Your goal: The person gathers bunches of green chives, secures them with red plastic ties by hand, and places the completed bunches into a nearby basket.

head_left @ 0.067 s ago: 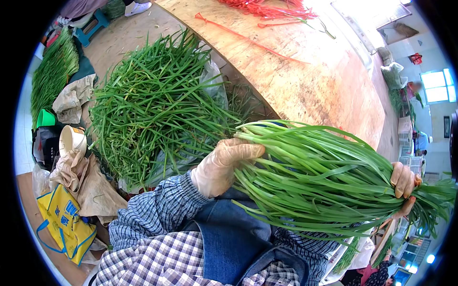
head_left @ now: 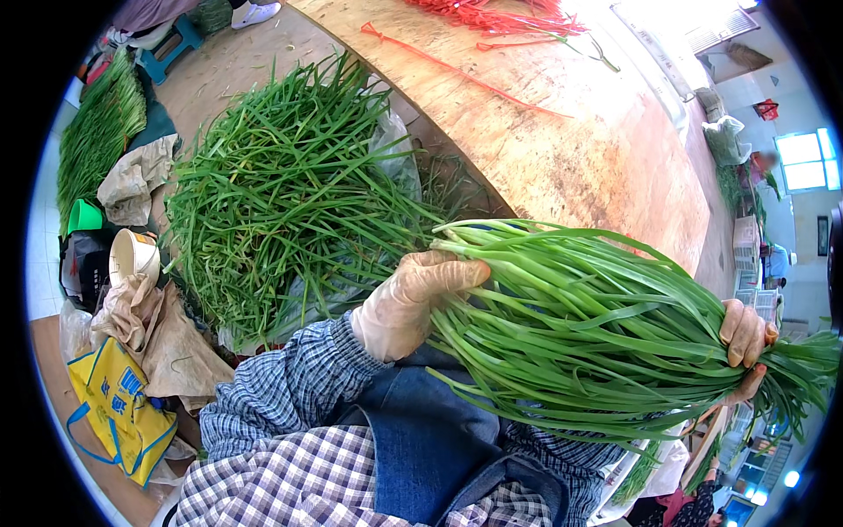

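A thick bunch of garlic chives (head_left: 580,325) stretches between my two hands, in front of my body. My left hand (head_left: 413,299), in a thin pale glove, is closed round the whitish stem end. Near the leafy end, my right hand (head_left: 745,347) wraps round the bunch, its gloved fingers showing and the rest hidden behind the leaves. The dark green tips spread out beyond it at the right. To the left lies a big loose heap of chives (head_left: 290,193) on plastic sheeting.
A wooden table (head_left: 562,158) reaches in from the top, bearing a red tie (head_left: 457,68) and a pile of red ties (head_left: 500,16). At left are a cream bucket (head_left: 134,256), a yellow bag (head_left: 118,408), brown cloth (head_left: 180,351) and a blue stool (head_left: 169,51). Other people appear at the far right.
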A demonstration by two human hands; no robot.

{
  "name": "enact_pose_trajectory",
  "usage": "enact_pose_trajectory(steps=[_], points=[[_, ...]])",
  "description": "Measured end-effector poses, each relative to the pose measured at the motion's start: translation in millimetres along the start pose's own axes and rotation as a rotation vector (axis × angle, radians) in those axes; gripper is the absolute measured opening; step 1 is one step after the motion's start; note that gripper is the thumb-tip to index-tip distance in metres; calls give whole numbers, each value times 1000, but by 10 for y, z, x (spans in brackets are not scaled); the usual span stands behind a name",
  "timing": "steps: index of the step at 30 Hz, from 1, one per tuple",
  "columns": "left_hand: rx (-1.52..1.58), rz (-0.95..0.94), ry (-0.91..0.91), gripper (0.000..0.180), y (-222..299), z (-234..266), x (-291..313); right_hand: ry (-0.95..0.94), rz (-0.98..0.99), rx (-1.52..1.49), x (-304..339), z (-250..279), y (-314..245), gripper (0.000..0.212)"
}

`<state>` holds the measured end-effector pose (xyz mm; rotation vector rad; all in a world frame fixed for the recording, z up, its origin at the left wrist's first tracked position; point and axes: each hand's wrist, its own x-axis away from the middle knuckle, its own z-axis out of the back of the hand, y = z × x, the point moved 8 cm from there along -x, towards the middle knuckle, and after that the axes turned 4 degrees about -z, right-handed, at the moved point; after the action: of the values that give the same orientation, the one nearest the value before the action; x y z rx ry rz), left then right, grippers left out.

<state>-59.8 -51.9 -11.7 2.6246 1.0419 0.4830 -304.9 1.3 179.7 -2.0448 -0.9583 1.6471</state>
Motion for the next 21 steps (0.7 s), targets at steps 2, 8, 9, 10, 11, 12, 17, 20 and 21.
enact_pose_trajectory(steps=[2, 8, 9, 10, 11, 12, 17, 20, 21], points=[[30, 4, 18, 38, 17, -10, -2, -19, -3, -2, -29, -52, 14, 42], [-37, 40, 48, 30, -50, 127, -35, -87, -2, 1, -60, -81, 44, 40], [-76, 54, 49, 29, -47, 132, -29, -69, -2, 4, -52, -68, 49, 40], [-168, 10, 80, 24, -7, 184, -37, -56, 0, 10, -54, -67, 21, 40], [-260, -33, 111, 20, 26, 252, -52, -42, 2, 17, -55, -58, -16, 40], [-352, -78, 141, 16, 75, 299, -54, -29, 4, 24, -59, -50, -53, 39], [-1529, -806, -111, 14, 693, 3, 265, 91, 11, -125, 20, 342, -45, 31], [-778, -399, 364, 15, 1167, 513, 605, 95, -18, -253, 28, 481, 68, 19], [-837, -482, 415, 15, 1394, 610, 745, 87, -31, -250, 18, 499, -39, 17]])
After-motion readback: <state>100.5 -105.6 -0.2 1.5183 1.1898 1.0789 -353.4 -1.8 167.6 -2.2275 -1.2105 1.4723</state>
